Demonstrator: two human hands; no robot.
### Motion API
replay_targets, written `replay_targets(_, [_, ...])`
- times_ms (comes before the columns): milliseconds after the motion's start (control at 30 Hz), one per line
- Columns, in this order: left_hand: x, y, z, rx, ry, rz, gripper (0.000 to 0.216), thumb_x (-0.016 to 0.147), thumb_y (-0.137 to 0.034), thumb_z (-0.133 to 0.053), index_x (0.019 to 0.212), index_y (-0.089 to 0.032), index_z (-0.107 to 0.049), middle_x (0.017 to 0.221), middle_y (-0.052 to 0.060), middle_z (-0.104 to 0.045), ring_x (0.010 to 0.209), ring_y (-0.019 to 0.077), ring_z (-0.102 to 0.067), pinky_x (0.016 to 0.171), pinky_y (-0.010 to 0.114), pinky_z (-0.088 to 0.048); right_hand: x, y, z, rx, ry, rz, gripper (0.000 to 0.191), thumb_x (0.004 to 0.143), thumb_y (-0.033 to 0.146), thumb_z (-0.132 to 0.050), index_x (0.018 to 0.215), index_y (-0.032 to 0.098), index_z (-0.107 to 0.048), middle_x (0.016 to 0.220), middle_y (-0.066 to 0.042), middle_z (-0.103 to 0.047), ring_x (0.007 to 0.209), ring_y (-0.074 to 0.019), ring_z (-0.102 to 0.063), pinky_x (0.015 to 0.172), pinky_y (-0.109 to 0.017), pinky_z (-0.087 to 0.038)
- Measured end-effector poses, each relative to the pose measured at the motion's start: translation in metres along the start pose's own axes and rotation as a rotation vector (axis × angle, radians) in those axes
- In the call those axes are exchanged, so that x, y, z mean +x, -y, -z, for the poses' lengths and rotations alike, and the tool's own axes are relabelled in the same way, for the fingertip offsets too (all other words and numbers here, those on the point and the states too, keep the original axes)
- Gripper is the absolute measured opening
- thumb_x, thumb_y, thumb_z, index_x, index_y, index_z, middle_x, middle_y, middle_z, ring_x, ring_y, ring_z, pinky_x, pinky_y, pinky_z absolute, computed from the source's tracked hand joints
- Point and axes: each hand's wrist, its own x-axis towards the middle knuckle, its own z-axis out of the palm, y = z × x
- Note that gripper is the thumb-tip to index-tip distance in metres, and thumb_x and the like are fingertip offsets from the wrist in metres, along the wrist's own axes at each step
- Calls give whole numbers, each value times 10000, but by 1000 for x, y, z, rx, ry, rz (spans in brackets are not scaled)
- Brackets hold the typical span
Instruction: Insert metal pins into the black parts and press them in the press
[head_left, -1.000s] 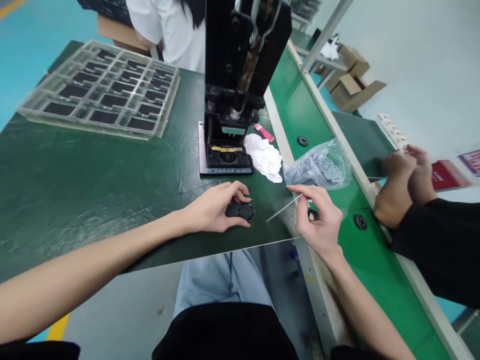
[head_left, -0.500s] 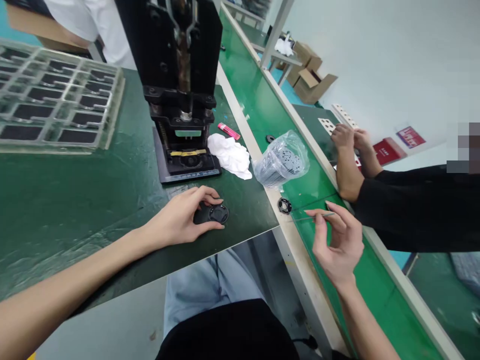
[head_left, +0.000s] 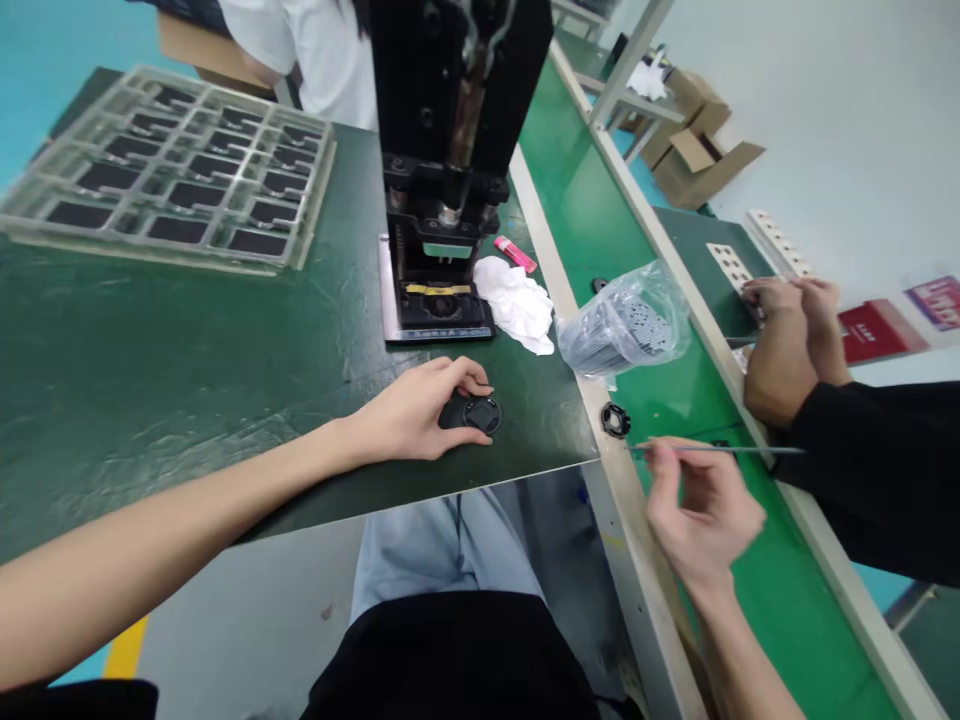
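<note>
Nearest, the right hand [head_left: 705,510] pinches a thin rod [head_left: 742,451] above the green belt [head_left: 795,590], where a light, steady grip should control it best; the left hand [head_left: 416,410] grips a black round part [head_left: 481,414] on the desk [head_left: 315,330], thumb and fingers at opposite edges, where even pressure should stop it turning. Roughly level with that part, a black ring [head_left: 616,420] rests by the belt's edge; farther off, the bag of rods [head_left: 626,325] and press [head_left: 442,170] are best kept clear of the sleeves.

Tray [head_left: 146,250] left of press [head_left: 454,175], cloth [head_left: 515,305] right, disc [head_left: 482,415] before it; ring [head_left: 606,424] on rail [head_left: 541,215]
</note>
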Motion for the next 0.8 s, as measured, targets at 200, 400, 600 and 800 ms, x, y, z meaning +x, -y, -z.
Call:
replay_targets(200, [-1, 1, -2, 13, 5, -10, 569, 793, -411, -893, 1164, -205, -514, 1132, 62, -731, 1050, 260, -677, 901, 379, -528, 30, 45, -66, 475, 177, -147, 69, 958, 130, -666, 914, 181, -650, 898, -53, -757, 715, -144, -731, 651, -262, -632])
replay_targets(400, [-2, -1, -4, 22, 6, -1, 549, 792, -398, -891, 1143, -210, -514, 1116, 65, -712, 1035, 264, -673, 884, 368, -528, 18, 36, -112, 545, 305, -206, 99, 990, 213, -642, 898, 191, -610, 874, -38, -753, 728, -130, -736, 677, -230, -625])
replay_targets(600, [-3, 0, -5, 23, 1, 8, 537, 794, -370, -894, 1136, -204, -514, 1096, 56, -698, 1019, 248, -664, 869, 345, -522, 14, 33, -108, 535, 395, -219, 84, 1003, 215, -631, 922, 194, -627, 872, -39, -760, 743, -138, -747, 704, -248, -621])
replay_targets(800, [-4, -1, -4, 30, 3, 11, 545, 795, -346, -897, 1152, -209, -509, 1097, 42, -696, 1025, 242, -661, 858, 336, -520, 14, 33, -110, 540, 393, -197, 75, 1009, 199, -617, 934, 195, -623, 940, -56, -767, 780, -146, -754, 725, -265, -638])
